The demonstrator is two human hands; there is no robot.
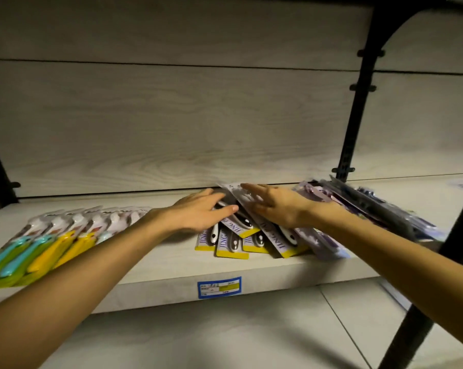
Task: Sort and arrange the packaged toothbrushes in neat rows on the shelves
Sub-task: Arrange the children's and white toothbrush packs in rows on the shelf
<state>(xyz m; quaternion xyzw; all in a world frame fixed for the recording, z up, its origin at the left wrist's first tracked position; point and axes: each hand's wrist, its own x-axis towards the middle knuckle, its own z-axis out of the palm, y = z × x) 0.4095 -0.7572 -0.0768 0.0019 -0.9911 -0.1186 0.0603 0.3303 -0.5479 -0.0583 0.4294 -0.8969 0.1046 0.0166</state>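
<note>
While both hands work the middle pile, the shelf reads as follows.
Left hand (198,211): fingers straight, lying flat on the black-and-white toothbrush packs with yellow card ends (233,242), holding nothing, probably to steady them.
Right hand (271,209): fingers extended, pressing the same fanned pile, likely to square it.
Pile: mid-shelf, near the front edge of the pale wood-grain shelf (158,272), overlapping crookedly.
Left end: teal and yellow packs (38,251) already in a row.
Right end: purple and dark packs (371,209), heaped.

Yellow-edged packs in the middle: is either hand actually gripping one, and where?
Neither grips. The left hand and right hand lie flat, fingers straight, on the upper ends of the yellow-edged packs.
</note>
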